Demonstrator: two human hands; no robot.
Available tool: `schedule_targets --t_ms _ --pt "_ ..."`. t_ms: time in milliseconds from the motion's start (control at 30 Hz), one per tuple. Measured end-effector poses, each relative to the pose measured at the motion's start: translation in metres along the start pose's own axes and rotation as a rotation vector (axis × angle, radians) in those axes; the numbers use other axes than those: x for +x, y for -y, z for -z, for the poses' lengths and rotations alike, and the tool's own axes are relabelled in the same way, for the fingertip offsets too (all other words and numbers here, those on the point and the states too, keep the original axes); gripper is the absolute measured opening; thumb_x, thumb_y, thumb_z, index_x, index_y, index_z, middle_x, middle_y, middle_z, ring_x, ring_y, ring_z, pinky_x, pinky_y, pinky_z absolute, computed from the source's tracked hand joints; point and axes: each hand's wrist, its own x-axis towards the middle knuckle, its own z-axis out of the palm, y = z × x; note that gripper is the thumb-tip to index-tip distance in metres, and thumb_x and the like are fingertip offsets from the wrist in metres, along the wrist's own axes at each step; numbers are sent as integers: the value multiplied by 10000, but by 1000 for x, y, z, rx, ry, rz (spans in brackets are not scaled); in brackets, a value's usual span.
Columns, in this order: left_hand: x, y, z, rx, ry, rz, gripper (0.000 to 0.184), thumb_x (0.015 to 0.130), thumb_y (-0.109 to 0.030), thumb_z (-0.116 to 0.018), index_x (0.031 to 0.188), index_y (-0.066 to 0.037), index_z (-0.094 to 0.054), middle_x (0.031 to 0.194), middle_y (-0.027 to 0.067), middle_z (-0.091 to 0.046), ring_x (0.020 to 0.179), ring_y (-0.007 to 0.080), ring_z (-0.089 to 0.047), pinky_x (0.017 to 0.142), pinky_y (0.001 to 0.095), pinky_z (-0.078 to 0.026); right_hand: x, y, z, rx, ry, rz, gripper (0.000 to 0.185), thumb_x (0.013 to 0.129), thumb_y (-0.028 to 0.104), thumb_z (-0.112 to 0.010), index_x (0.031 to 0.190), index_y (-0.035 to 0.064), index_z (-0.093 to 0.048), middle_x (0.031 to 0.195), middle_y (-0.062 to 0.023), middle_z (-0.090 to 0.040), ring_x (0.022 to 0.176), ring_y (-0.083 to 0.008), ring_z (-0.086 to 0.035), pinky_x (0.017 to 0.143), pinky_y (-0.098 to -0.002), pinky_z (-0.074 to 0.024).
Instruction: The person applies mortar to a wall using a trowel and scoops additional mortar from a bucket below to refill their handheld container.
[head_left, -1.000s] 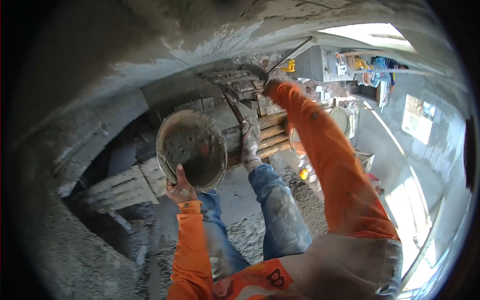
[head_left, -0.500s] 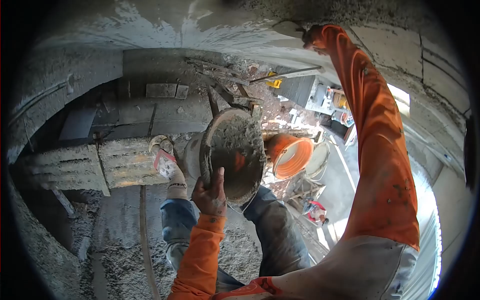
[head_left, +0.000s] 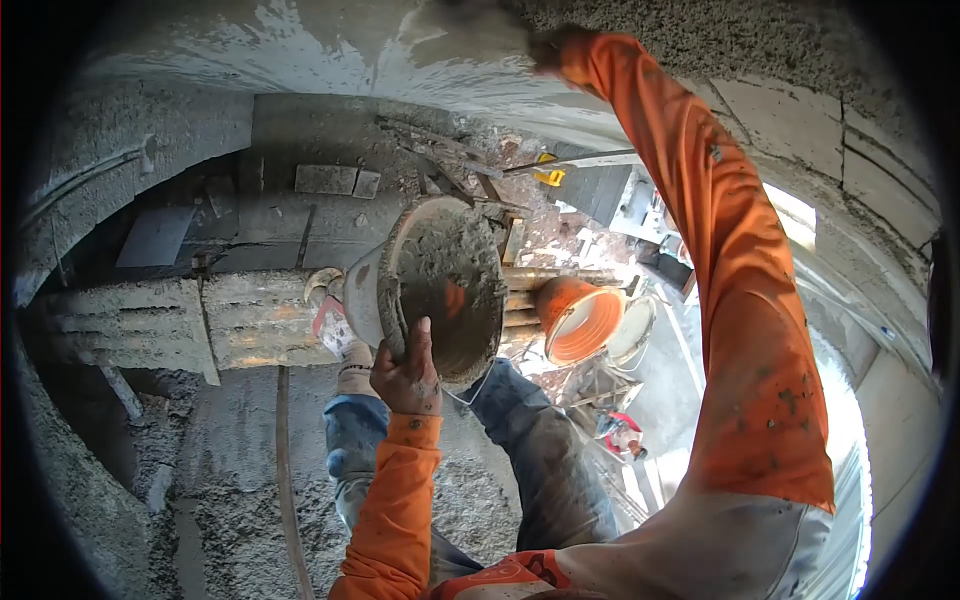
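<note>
My left hand (head_left: 408,375) is closed on the near rim of a mortar-caked bucket (head_left: 364,302), thumb on the inside. The bucket is tilted, its mouth facing me, with wet grey mortar (head_left: 440,245) coating the inside. Up at the wall (head_left: 310,50), my right hand (head_left: 562,50) is smeared by motion at the end of a stretched arm. A dark blur of the trowel (head_left: 490,14) shows beside it, close to the plastered surface; its outline is clearer in the earlier frame.
Below the bucket runs a mortar-covered plank scaffold (head_left: 260,320), with my gloved-looking shoe (head_left: 332,320) on it. An orange bucket (head_left: 580,320) stands to the right beside a pale round container (head_left: 632,330). Farther down are a yellow-handled tool (head_left: 549,170), loose boards and a person in red (head_left: 622,435).
My right hand has swept left and upward along the wall. My left hand and the bucket have shifted slightly left in view, still together.
</note>
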Motion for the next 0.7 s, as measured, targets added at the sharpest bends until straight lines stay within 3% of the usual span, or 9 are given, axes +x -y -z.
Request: schedule_targets --t_ms 33,133,200,333,400,500,567,633,700 --pt "2 2 3 16 4 -5 168 737 -124 -669 636 -26 -577 563 -46 -508 491 10 -366 465 179 -309 -41 47 14 274 -110 -40 334 774 234 -591 1064 85 -518 715 -81 -578 571 -154 -529 545 -327 -424" --pt "5 2 8 208 57 37 248 731 -231 -679 688 -3 -591 578 -16 -550 509 36 -423 479 210 -364 -78 54 28 237 -5 100 354 775 270 -592 1074 93 -518 688 -75 -566 542 -140 -504 487 -298 -395" --pt "6 -5 7 266 55 28 257 728 -244 -681 674 -10 -590 561 -22 -537 520 39 -422 484 213 -360 -105 19 3 139 111 -28 380 769 283 -605 1083 102 -490 686 -61 -561 500 -113 -490 404 -243 -386" --pt "14 -20 8 254 54 98 253 724 -245 -684 721 -3 -611 619 -1 -574 552 60 -456 520 225 -384 -192 -40 -82 -276 13 305 302 766 283 -490 956 52 -533 873 -99 -574 831 -243 -558 687 -358 -471" --pt "20 -22 9 216 71 -1 262 725 -249 -681 749 4 -617 647 15 -589 567 71 -474 532 235 -394 -266 -17 -88 745 198 -303 388 750 252 -597 1097 116 -489 824 -79 -602 546 -118 -553 476 -277 -457" --pt "24 -27 6 0 147 -82 300 721 -265 -680 816 14 -625 736 47 -622 628 93 -515 582 255 -415 -345 17 -98 884 214 -157 402 763 249 -607 1116 107 -479 705 -47 -574 508 -116 -549 483 -267 -466" --pt "21 -44 14 431 180 -137 360 707 -313 -687 814 25 -619 737 33 -613 642 96 -508 598 252 -410 -372 32 -104 740 163 82 388 764 269 -605 1090 90 -492 784 -92 -593 653 -175 -598 602 -308 -482" --pt "20 -63 12 543 247 -147 393 704 -336 -685 810 36 -614 725 37 -607 640 100 -503 597 254 -409 -366 31 -146 598 -57 399 364 762 261 -597 1065 82 -500 887 -113 -589 829 -239 -581 711 -339 -458" --pt "12 -74 12 631 318 -177 427 701 -359 -682 806 48 -609 714 41 -601 638 105 -499 597 255 -409 -344 48 -166 607 133 91 297 772 236 -550 1009 61 -508 921 -138 -574 905 -311 -537 758 -374 -432"
